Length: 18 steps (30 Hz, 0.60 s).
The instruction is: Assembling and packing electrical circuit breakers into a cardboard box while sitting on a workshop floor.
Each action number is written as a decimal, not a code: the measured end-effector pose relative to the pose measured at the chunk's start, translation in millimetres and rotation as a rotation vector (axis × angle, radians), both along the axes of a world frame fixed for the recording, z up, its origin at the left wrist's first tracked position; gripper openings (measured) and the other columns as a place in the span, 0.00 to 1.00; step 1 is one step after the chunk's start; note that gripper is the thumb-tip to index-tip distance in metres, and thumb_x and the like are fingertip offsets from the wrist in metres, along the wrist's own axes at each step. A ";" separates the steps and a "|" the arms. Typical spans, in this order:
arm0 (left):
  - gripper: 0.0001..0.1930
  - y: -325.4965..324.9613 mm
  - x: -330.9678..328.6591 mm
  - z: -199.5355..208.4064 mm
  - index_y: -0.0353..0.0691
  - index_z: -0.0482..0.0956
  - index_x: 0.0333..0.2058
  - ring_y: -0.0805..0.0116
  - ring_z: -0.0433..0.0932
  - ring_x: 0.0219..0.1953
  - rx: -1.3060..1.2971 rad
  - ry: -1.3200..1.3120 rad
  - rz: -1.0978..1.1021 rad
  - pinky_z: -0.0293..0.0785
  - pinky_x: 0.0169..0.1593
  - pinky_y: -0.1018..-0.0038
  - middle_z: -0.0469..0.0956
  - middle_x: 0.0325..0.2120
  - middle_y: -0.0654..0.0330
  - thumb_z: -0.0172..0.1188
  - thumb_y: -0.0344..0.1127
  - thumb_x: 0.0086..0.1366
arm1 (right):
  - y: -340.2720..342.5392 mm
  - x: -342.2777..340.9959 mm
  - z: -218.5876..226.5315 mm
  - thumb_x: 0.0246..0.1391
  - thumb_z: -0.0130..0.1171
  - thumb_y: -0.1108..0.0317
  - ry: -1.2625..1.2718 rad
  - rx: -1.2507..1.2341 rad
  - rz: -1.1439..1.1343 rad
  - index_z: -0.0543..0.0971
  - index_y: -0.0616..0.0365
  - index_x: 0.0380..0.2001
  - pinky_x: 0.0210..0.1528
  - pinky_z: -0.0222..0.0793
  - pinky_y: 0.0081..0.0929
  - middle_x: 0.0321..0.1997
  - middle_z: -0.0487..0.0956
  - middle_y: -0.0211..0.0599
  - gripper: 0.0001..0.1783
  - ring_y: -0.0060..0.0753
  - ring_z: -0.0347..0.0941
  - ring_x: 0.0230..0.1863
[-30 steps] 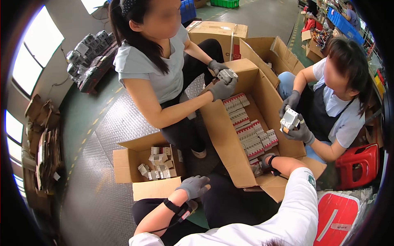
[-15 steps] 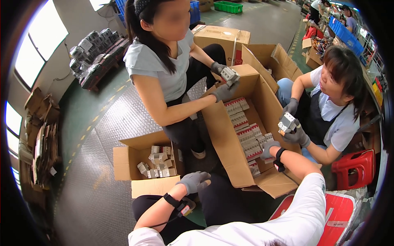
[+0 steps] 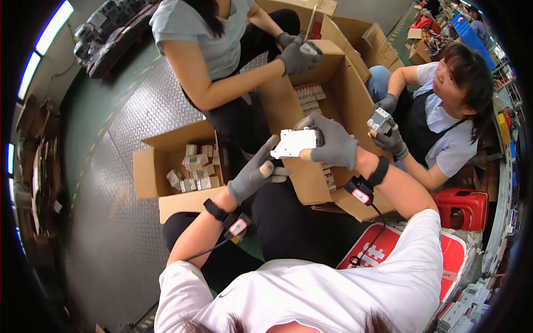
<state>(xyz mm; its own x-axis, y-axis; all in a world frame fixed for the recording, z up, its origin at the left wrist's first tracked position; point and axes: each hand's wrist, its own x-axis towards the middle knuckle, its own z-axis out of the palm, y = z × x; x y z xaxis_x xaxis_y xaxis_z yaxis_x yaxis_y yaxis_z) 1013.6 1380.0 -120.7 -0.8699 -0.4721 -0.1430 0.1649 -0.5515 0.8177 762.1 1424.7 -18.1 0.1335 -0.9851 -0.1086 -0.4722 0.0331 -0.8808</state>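
Grips a white block [image 3: 296,143] in the gloved right hand [image 3: 335,140] by an open carton [image 3: 304,186] of modules [image 3: 308,93]; holds the left hand [image 3: 254,175] loosely open near the block's end.

bright windows [image 3: 54,26] upper left, pale wall [image 3: 62,60], green floor [image 3: 83,116], dashed yellow line [image 3: 145,70], patterned metal floor plate [image 3: 111,238], red stool [image 3: 467,206] right
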 end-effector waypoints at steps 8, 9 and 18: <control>0.47 -5.3 8.3 5.6 0.38 0.57 0.67 0.61 0.70 0.62 0.118 0.147 0.307 0.71 0.63 0.63 0.67 0.61 0.55 0.75 0.44 0.55 | -4.5 48.7 -14.7 0.32 0.79 0.57 0.337 -0.336 0.143 0.75 0.49 0.50 0.51 0.75 0.38 0.53 0.73 0.36 0.37 0.45 0.76 0.51; 0.45 -6.7 10.6 5.8 0.36 0.59 0.66 0.61 0.70 0.62 0.130 0.164 0.311 0.71 0.63 0.62 0.68 0.60 0.54 0.75 0.41 0.55 | -5.2 46.5 -16.4 0.33 0.78 0.60 0.343 -0.367 0.160 0.75 0.51 0.51 0.52 0.74 0.38 0.52 0.73 0.39 0.37 0.47 0.75 0.52; 0.49 -13.1 23.4 6.9 0.34 0.59 0.65 0.65 0.72 0.59 -0.162 -0.032 0.445 0.69 0.63 0.69 0.73 0.54 0.55 0.79 0.30 0.45 | 0.4 0.1 -20.3 0.34 0.76 0.63 0.504 -0.062 0.042 0.76 0.47 0.57 0.59 0.71 0.37 0.53 0.72 0.44 0.40 0.46 0.71 0.56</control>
